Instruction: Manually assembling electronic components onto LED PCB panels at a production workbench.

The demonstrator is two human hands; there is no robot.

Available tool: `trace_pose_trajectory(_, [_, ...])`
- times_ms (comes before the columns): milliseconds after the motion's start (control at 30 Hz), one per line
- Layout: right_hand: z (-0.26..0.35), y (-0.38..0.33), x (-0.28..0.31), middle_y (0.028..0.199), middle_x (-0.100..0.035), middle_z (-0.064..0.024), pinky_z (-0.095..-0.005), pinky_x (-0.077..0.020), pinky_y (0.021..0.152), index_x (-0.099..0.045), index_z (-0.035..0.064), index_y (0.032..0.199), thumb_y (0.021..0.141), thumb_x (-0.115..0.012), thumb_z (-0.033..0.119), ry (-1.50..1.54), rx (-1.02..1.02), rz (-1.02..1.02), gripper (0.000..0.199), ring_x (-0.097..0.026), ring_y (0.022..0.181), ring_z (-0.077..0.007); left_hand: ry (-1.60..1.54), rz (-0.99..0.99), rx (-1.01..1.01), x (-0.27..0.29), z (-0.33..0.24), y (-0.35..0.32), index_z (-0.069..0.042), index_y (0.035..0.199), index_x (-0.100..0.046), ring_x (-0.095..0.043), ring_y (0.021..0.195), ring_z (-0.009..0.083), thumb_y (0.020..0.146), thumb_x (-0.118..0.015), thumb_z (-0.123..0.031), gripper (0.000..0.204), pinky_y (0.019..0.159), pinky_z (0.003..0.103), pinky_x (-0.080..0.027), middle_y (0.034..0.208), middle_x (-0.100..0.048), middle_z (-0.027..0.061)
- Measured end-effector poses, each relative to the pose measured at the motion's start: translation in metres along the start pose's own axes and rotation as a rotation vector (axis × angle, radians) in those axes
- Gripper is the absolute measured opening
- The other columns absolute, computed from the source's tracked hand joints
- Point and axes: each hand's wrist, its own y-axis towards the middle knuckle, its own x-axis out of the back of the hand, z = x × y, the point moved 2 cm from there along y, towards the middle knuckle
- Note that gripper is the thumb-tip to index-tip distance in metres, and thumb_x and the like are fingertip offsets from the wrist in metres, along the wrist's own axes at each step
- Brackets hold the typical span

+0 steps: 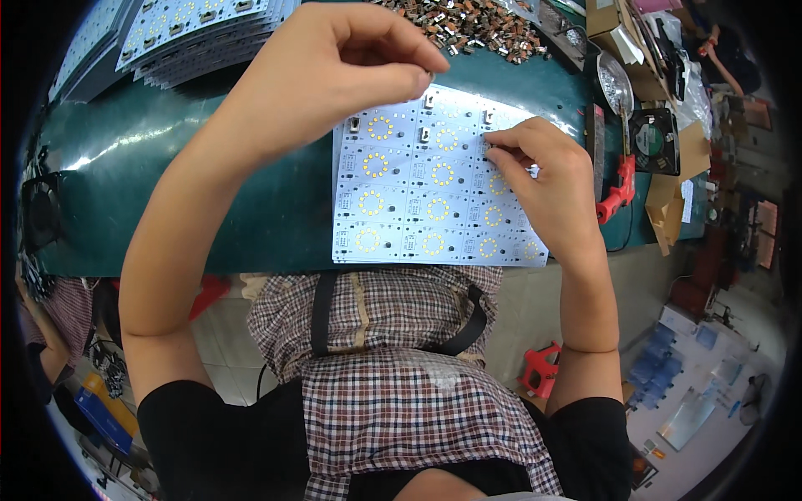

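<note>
A white circuit board panel (393, 219) lies on the green table, printed with repeated cells that each carry a ring of small yellow LEDs. Small metal-topped switches (424, 134) stand in some cells of its upper rows. Above the panel's far left part hovers my left hand (322, 79), thumb and forefinger pinched together. A tiny dark bit shows at those fingertips, too small to name. My right hand (547, 167) rests over the panel's right side, its thumb and forefinger nearly together by a cell in the second row. What it may hold is hidden.
Beyond the panel lies a heap of small brown and silver switches (476, 29). Stacked panels (188, 37) stand at the far left. To the right are a red-handled tool (620, 190), a black fan (654, 140) and cardboard boxes (616, 32). A red stool (541, 367) stands on the floor.
</note>
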Motion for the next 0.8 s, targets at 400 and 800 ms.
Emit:
trace_pose_trajectory(400, [0.009, -0.003, -0.002, 0.087, -0.069, -0.0101, -0.0313, -0.0543, 0.067, -0.075, -0.001, 0.1, 0.085, -0.076, -0.002, -0.17, 0.081, -0.044, 0.015, -0.068, 0.072, -0.021, -0.031, 0.026, 0.12, -0.002, -0.002, -0.051, 0.001, 0.109, -0.074, -0.067, 0.094, 0.0081, 0.093, -0.073, -0.005, 0.017, 0.086, 0.023, -0.054, 0.104, -0.073, 0.0039])
trace_pose_trajectory(800, [0.011, -0.005, -0.005, 0.087, -0.07, -0.0101, -0.0315, -0.0536, 0.064, -0.075, -0.0003, 0.098, 0.084, -0.076, -0.003, -0.237, 0.136, -0.07, 0.014, -0.068, 0.071, -0.0211, 0.113, -0.06, 0.04, -0.012, -0.003, -0.07, 0.001, 0.103, -0.075, -0.071, 0.089, 0.0122, 0.088, -0.074, 0.001, 0.015, 0.079, 0.024, -0.057, 0.098, -0.073, 0.0062])
